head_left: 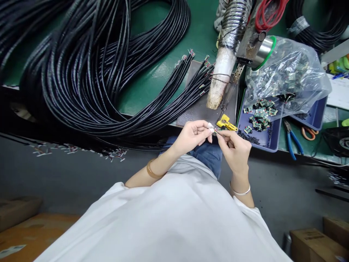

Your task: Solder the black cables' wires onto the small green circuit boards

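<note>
My left hand and my right hand meet at the bench's front edge, both closed in a pinch. Between their fingertips are thin wires with small coloured spots; the fingers hide most of them, and what they join is too small to tell. White covers are on some left fingertips. Just beyond the fingers lies a yellow plastic tool. Above it, a mounted soldering iron points down toward my hands.
Black cables in a large bundle cover the left, their stripped ends near a wrapped duct. At right are a blue tray of small circuit boards, a plastic bag, pliers, orange-handled scissors and a solder spool.
</note>
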A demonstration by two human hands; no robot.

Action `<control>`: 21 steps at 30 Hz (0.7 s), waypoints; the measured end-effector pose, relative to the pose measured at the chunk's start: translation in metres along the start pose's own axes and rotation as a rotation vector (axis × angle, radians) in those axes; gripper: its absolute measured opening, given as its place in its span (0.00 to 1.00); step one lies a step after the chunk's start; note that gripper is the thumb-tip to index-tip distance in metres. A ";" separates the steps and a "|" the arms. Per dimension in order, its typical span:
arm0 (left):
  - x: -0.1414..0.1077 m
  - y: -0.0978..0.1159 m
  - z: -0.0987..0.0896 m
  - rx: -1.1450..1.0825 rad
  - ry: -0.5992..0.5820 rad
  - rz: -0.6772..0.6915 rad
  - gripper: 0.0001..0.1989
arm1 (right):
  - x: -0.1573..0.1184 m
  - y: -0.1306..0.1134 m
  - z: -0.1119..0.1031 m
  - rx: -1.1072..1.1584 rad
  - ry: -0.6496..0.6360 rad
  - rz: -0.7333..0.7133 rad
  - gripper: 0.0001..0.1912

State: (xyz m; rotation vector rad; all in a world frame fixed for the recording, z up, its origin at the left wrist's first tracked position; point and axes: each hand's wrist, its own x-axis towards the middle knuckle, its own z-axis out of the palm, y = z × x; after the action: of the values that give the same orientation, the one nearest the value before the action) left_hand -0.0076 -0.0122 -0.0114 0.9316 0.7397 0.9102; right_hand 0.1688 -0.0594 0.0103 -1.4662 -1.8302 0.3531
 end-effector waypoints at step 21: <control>0.002 0.000 -0.006 0.036 -0.005 -0.038 0.19 | 0.000 0.015 0.001 -0.209 -0.005 -0.342 0.15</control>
State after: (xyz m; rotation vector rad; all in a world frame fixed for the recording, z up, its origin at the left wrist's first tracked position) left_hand -0.0122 -0.0087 -0.0143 0.9484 0.7694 0.8634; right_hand 0.1791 -0.0546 -0.0003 -1.2515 -2.1275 -0.0030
